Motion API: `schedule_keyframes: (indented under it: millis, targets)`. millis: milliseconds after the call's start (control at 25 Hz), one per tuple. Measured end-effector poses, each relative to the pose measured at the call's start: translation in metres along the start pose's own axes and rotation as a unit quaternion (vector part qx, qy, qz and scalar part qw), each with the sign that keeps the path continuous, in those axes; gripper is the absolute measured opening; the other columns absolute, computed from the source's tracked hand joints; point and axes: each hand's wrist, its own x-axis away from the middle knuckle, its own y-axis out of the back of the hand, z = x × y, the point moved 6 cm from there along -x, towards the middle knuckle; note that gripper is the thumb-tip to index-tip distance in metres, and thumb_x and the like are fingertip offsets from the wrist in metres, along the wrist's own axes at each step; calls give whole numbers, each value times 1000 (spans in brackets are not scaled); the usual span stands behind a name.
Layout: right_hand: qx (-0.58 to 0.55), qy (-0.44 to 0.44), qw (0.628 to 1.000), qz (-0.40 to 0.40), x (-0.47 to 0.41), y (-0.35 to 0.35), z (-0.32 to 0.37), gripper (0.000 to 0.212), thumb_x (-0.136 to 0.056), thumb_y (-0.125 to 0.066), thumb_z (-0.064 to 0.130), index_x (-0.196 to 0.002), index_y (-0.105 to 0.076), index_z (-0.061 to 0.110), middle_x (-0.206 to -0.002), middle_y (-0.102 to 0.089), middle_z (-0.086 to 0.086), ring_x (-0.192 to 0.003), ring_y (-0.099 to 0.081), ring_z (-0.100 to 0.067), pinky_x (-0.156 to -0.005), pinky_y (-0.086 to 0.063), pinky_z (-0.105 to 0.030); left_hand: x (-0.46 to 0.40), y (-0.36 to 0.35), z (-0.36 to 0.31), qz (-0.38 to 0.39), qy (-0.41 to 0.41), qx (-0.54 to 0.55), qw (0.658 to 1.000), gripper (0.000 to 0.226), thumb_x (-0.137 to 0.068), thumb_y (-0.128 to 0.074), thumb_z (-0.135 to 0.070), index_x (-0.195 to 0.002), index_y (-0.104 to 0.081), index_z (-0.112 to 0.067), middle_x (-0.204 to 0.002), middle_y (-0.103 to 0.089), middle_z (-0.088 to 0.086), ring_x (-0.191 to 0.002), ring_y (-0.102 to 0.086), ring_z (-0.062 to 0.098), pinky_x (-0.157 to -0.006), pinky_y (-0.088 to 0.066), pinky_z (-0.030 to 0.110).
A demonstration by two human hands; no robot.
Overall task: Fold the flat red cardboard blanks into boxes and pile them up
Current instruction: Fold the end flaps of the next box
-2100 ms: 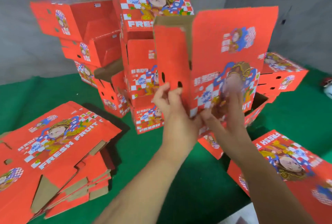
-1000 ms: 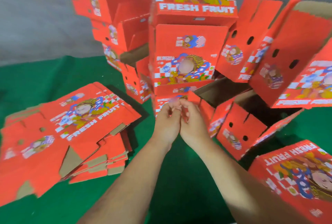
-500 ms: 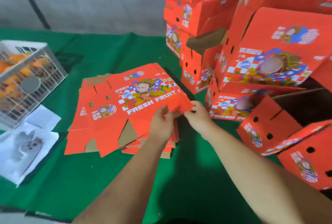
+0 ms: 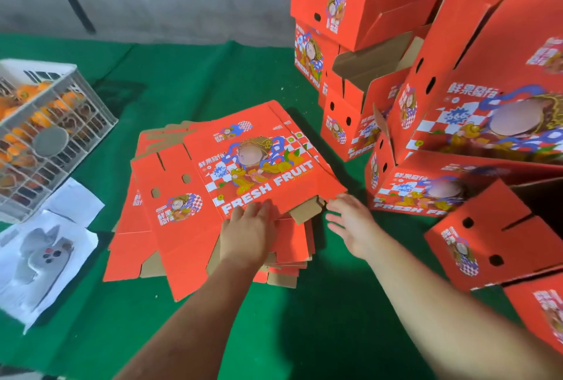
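A stack of flat red cardboard blanks (image 4: 213, 184) printed "FRESH FRUIT" lies on the green cloth at centre. My left hand (image 4: 248, 232) rests flat on the near edge of the top blank, fingers straight. Just off the stack's right corner hovers my right hand (image 4: 350, 224), fingers spread, its fingertips at the corner of the top blank; whether they touch it I cannot tell. A pile of folded red boxes (image 4: 441, 90) fills the right side, some upright, some tipped over.
A white plastic crate (image 4: 45, 136) holding orange fruit stands at the left edge. White papers (image 4: 39, 251) lie in front of it. Green cloth (image 4: 198, 75) covers the surface up to a grey wall. A folded box (image 4: 493, 236) lies close to my right forearm.
The view has swung left and down from the box pile to the flat stack. Both hands left the folded box and came down to the top blank; they have moved slightly apart.
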Motion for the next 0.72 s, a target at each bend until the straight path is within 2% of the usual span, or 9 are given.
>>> schedule_keyframes:
  millis: [120, 200, 240, 360, 440, 520, 560, 640, 720]
  targets:
    - [-114, 9, 993, 20, 28, -16, 2, 36, -101, -64, 34, -136, -53, 31, -130, -65, -2, -116, -64, -29, -99, -50, -41, 7, 38, -19, -21, -2, 71, 997, 22, -103, -51, -39, -111, -66, -25, -103, -72, 4, -104, -66, 36, -77, -57, 42]
    - [-108, 43, 993, 35, 53, -24, 0, 52, -101, -66, 29, -143, -38, 42, -124, -65, 6, -114, -68, -31, -96, -54, -39, 21, 64, -47, -94, -62, 141, 984, 13, -91, -56, -29, -87, -64, -21, -78, -70, 9, -76, -67, 43, -60, -55, 41]
    - [-78, 72, 994, 31, 66, -25, -2, 62, -100, -66, 23, -146, -31, 48, -125, -63, 7, -113, -70, -29, -95, -56, -38, 28, 71, -59, -119, -82, 186, 972, 15, -88, -53, -27, -80, -63, -18, -72, -68, 12, -68, -64, 45, -55, -48, 38]
    - [102, 191, 974, -67, 106, -6, 10, 74, -98, -67, 17, -158, -28, 37, -151, -39, 0, -123, -60, -1, -101, -49, -19, 42, 77, -84, -112, -69, 315, 940, 26, -103, -49, -24, -92, -69, -12, -83, -72, 14, -77, -62, 40, -60, -34, 38]
    - [180, 259, 945, -84, 131, 7, 24, 71, -96, -68, 21, -158, -35, 30, -157, -35, 2, -136, -49, -8, -112, -40, -22, 50, 84, -94, -143, -55, 391, 908, 26, -107, -50, -19, -95, -70, -8, -77, -68, 5, -71, -58, 25, -60, -34, 39]
    - [256, 299, 919, -39, 156, 13, 31, 80, -89, -70, 29, -158, -30, 39, -152, -44, 11, -140, -43, -8, -113, -35, -20, 60, 101, -108, -181, -68, 472, 860, 25, -107, -49, -12, -88, -66, -8, -70, -59, -8, -64, -49, 6, -62, -30, 35]
    - [324, 310, 893, -43, 165, 17, 32, 89, -85, -70, 34, -158, -21, 47, -153, -41, 15, -144, -35, -8, -115, -31, -20, 64, 108, -116, -195, -70, 508, 836, 23, -107, -49, -10, -90, -66, -9, -74, -61, -9, -67, -50, 1, -65, -33, 31]
    - [455, 305, 824, -144, 186, 31, 38, 106, -82, -70, 43, -158, 2, 54, -163, -13, 10, -150, -10, -19, -123, -19, -41, 75, 120, -132, -203, -67, 587, 781, 17, -107, -50, -9, -111, -67, -9, -94, -69, -3, -85, -61, 5, -77, -44, 28]
    - [493, 310, 776, -242, 213, 44, 52, 110, -83, -73, 46, -159, 6, 52, -167, 14, 2, -154, 3, -33, -123, -13, -56, 93, 133, -151, -194, -85, 659, 721, 20, -108, -48, -9, -123, -54, -20, -103, -67, -2, -89, -62, 12, -81, -48, 29]
